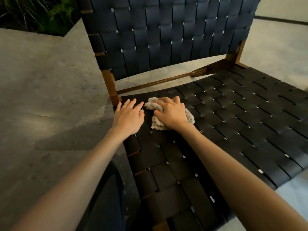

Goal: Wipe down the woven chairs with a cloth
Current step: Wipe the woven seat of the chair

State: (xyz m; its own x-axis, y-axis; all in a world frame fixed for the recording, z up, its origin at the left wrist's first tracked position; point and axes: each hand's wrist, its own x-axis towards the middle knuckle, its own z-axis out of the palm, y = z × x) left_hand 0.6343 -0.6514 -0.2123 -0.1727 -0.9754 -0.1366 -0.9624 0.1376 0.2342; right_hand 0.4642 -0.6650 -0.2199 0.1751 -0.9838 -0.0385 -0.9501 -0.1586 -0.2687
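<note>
**A:** Where is the cloth?

**B:** The crumpled beige terry cloth (152, 105) lies on the seat of the black woven-strap chair (233, 122). It is at the seat's far left corner, near the rear post.

**A:** Which hand has it?

**B:** The right hand (171, 112) sits on top of it, palm down. Its fingers curl over the bunched fabric and the thumb digs into a fold on the left, gripping it against the straps. Cloth shows beyond the fingertips, below the thumb and to the right of the palm.

**A:** And the other hand?

**B:** The left hand (129, 115) lies flat on the seat just left of the cloth. Its fingers are straight and slightly spread, and it holds nothing. The fingertips point toward the seat's far edge. One finger comes close to the cloth, but I cannot tell whether they touch.

**A:** What about the chair itself?

**B:** Wide flat straps in a basket weave cover the seat and the upright woven backrest (166, 35). The brown wooden frame (109, 82) shows at the left rear post, along the rail below the backrest and at the right rear corner. An open gap separates backrest and seat.

**A:** What is around it?

**B:** A grey speckled stone floor (41, 80) lies to the left and beyond the chair on the right. Green ferns and grasses (38, 12) fill the far left corner. A dark rounded shape (106, 197) sits near left, under the left forearm, and I cannot tell what it is.
</note>
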